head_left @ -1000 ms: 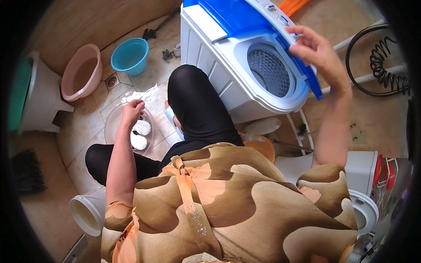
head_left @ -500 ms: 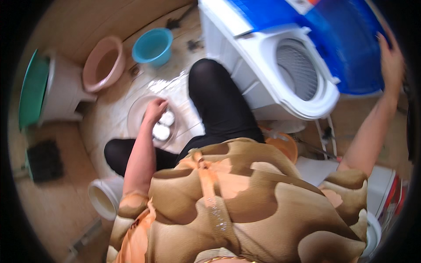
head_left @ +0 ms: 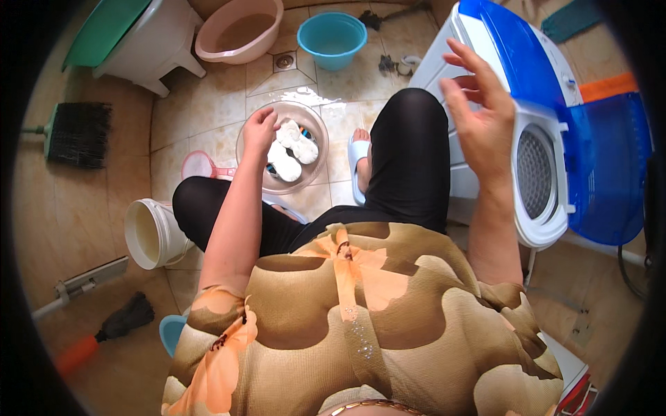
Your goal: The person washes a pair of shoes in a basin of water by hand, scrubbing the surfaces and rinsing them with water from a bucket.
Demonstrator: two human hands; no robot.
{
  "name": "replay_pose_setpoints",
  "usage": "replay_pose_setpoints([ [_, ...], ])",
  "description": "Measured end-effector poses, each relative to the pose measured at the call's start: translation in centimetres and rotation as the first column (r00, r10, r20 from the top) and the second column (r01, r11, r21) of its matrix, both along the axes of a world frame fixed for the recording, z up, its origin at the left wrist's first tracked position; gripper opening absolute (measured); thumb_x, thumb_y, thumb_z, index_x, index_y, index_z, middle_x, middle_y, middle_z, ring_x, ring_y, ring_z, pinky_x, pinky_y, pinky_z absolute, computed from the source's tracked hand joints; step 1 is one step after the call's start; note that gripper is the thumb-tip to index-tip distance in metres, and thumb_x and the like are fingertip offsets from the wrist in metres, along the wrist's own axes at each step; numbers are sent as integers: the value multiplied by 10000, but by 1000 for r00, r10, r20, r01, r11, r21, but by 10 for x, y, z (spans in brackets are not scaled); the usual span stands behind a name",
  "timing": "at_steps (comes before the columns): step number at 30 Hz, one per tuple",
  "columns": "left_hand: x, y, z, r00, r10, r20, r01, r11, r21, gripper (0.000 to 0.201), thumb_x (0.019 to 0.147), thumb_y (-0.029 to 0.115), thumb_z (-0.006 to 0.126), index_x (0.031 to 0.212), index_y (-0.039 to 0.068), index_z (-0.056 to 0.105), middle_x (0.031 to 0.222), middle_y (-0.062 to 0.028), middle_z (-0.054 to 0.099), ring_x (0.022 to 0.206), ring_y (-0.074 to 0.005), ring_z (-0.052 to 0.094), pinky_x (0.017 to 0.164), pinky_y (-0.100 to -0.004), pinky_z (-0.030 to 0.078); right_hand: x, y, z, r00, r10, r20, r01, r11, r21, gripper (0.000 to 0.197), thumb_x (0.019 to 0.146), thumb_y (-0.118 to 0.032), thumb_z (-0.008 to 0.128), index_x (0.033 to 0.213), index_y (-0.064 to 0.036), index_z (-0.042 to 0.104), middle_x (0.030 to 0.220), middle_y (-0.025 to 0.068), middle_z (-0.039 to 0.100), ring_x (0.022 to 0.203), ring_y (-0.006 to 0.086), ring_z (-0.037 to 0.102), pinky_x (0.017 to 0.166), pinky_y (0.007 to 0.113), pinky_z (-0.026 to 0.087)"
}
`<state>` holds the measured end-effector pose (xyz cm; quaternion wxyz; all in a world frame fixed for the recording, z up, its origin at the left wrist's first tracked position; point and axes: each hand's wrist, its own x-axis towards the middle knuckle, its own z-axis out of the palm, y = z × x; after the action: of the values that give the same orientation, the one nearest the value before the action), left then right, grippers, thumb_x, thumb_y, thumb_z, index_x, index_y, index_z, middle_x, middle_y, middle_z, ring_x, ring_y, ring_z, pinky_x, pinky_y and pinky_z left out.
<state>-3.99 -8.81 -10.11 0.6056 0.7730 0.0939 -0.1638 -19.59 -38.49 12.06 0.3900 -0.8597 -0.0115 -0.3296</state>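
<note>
A pair of white shoes (head_left: 285,163) with small blue and orange patches lies in a clear round basin (head_left: 244,170) on the floor between my legs. My left hand (head_left: 260,132) hovers over the basin's left side, beside the shoes, with its fingers loosely bent and nothing visible in them. My right hand (head_left: 482,114) is raised in front of the white and blue washing machine (head_left: 460,145), fingers spread and empty. The machine's blue lid (head_left: 610,170) hangs folded open at the right, showing the perforated metal drum (head_left: 536,173).
A pink basin (head_left: 239,31) with murky water and a turquoise basin (head_left: 332,40) stand at the back. Left are a white stool (head_left: 156,41), a broom (head_left: 80,135), a white bucket (head_left: 147,234) and a pink scoop (head_left: 199,165). Water wets the tiles behind the clear basin.
My right hand has left the blue lid and come leftward to the machine's front. My left hand has shifted slightly off the shoes toward the basin's left side. The view has turned.
</note>
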Motion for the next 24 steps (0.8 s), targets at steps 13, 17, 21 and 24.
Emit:
replay_pose_setpoints([
  [13, 6, 56, 89, 993, 115, 11, -109, 965, -238, 375, 926, 310, 586, 1207, 63, 580, 1084, -62, 655, 882, -125, 623, 773, -267, 490, 268, -43, -118, 852, -73, -519, 144, 985, 99, 342, 846, -344, 593, 1065, -100, 691, 984, 77, 705, 919, 224, 658, 797, 344, 500],
  [17, 56, 41, 47, 988, 111, -112, -128, 977, -168, 354, 928, 316, 572, 1189, 76, 580, 1083, -58, 653, 870, -135, 622, 743, -270, 491, 326, -60, -177, 748, -175, -640, 39, 975, -220, 302, 839, -358, 592, 1043, -167, 706, 1006, 72, 698, 965, 268, 645, 835, 382, 493],
  [21, 95, 20, -21, 963, 181, -199, -212, 966, -147, 341, 933, 307, 562, 1192, 85, 582, 1060, -53, 658, 857, -130, 619, 722, -263, 486, 360, -80, -233, 684, -279, -674, 53, 941, -335, 267, 832, -333, 600, 1023, -185, 711, 1012, 75, 694, 974, 271, 641, 835, 384, 492],
  [24, 120, 0, -60, 945, 191, -266, -243, 953, -178, 365, 950, 330, 529, 1206, 74, 576, 1083, -60, 648, 862, -126, 616, 717, -266, 486, 383, -100, -277, 632, -318, -707, 133, 943, -306, 237, 835, -308, 595, 1002, -190, 715, 1008, 74, 693, 964, 273, 640, 832, 386, 491],
])
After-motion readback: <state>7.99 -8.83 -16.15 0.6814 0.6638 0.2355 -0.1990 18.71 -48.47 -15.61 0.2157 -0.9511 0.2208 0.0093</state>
